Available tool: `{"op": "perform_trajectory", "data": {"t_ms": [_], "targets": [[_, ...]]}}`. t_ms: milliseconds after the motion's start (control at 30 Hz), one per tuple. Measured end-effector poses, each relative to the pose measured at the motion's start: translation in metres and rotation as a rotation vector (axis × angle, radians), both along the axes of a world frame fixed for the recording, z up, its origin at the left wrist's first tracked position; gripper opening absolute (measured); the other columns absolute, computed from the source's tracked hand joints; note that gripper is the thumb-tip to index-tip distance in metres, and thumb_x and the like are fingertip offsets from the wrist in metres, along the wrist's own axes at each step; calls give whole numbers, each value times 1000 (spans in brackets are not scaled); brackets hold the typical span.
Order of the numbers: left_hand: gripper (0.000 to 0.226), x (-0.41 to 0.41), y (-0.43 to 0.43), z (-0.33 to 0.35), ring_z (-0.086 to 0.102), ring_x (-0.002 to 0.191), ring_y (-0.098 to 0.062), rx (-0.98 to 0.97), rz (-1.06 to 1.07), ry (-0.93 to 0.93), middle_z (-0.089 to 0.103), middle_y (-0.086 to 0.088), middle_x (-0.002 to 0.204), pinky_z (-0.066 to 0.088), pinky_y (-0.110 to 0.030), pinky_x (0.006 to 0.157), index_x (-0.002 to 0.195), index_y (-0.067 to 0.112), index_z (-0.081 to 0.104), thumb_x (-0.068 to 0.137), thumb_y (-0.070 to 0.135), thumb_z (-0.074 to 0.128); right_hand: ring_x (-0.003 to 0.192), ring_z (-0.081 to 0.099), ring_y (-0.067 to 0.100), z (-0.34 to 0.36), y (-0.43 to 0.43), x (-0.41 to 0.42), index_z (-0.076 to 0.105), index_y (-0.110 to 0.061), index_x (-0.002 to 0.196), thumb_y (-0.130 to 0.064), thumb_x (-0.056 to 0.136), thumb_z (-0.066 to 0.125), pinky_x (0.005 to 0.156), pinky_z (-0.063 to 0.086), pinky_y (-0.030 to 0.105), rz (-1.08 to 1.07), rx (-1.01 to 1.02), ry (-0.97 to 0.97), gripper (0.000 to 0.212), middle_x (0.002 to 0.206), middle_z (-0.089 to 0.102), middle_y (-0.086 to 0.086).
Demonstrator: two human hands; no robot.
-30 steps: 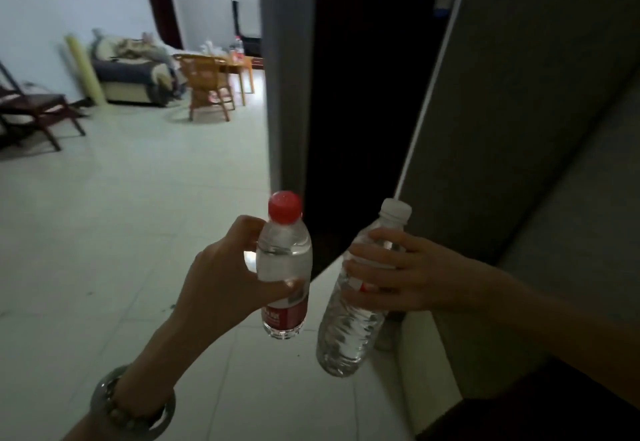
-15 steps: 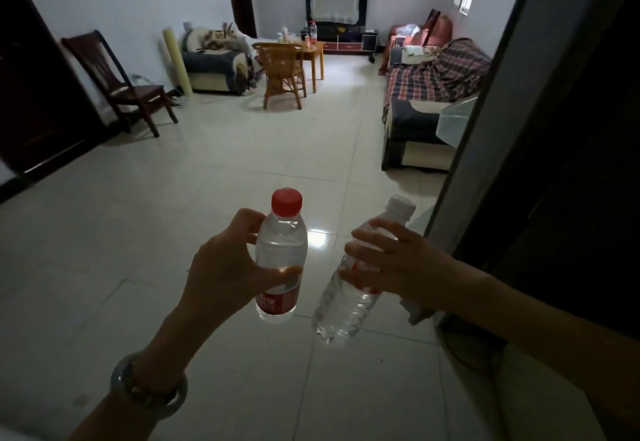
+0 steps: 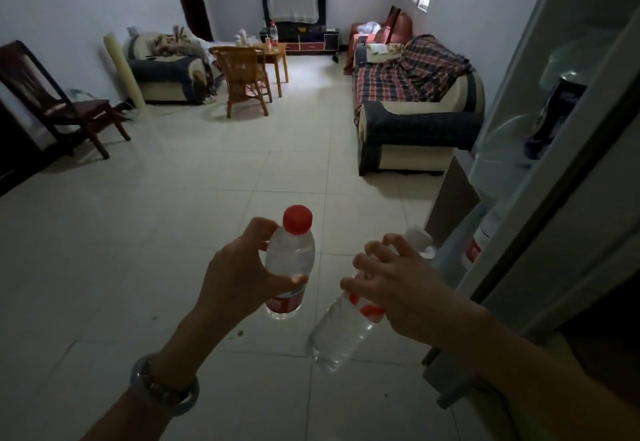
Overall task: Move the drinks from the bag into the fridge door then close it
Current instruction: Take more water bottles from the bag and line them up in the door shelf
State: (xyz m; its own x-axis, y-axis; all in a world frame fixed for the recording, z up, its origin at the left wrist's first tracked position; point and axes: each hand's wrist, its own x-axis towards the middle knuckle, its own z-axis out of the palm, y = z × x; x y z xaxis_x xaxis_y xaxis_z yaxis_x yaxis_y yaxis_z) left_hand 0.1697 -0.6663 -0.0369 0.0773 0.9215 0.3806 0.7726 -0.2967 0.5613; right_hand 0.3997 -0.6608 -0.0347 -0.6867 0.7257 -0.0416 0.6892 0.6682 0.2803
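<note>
My left hand (image 3: 242,276) grips an upright clear water bottle with a red cap (image 3: 292,257) and a red label. My right hand (image 3: 398,288) holds a second clear bottle with a white cap (image 3: 341,335), tilted with its cap toward the right. Both bottles hang over the tiled floor in the lower middle. The open fridge door (image 3: 540,129) stands at the right edge. Its lower shelf holds a bottle with a red label (image 3: 479,243), and a dark can (image 3: 554,115) sits higher up. No bag is in view.
A plaid-covered sofa (image 3: 415,108) stands at the right, just beyond the fridge door. A wicker chair (image 3: 244,77) and small table sit at the back, an armchair (image 3: 166,70) at back left, a dark wooden chair (image 3: 62,104) at left.
My view has swung from the dark fridge side to the room and the open door. Both hands kept their bottles; the right one has moved closer to the door shelf.
</note>
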Motion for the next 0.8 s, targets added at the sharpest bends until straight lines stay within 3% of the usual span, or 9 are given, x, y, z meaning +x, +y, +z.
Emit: {"op": "perform_trajectory", "data": {"t_ms": [67,167,267,533,800], "targets": [[77,8,33,5,60,82,-13,-6,-52,16,62,6,97,52,-29,68,110,15,48,48,38,87,126,38,31,4,12,3,45,-27,129,-24,75,72,107,19,52,-35,21,26,60,135,45,8],[77,24,76,10,61,85,-14,-12,-149,-4,61,7,98,54,-34,69,111,14,48,48,36,87,130,30,29,8,30,5,37,-27,134,-22,82,63,109,11,49,-133,44,57,58,140,38,7],[76,41,110,6,61,86,-14,-23,-251,-9,65,-2,103,54,-34,70,112,11,49,50,34,87,129,30,29,8,48,8,37,-28,135,-22,82,63,109,11,50,-219,38,66,59,138,40,7],[73,64,205,-8,57,87,-13,-91,-480,-40,64,-3,105,47,-28,74,113,12,50,53,31,87,127,33,28,-3,100,6,40,-27,134,-21,79,67,108,15,49,-446,-23,27,61,135,42,6],[73,54,340,-18,59,94,-14,-169,-761,12,62,1,108,54,-37,79,115,17,47,55,35,84,122,35,31,2,193,-26,38,-23,135,-19,81,63,106,20,51,-702,-72,-101,60,131,42,10]]}}
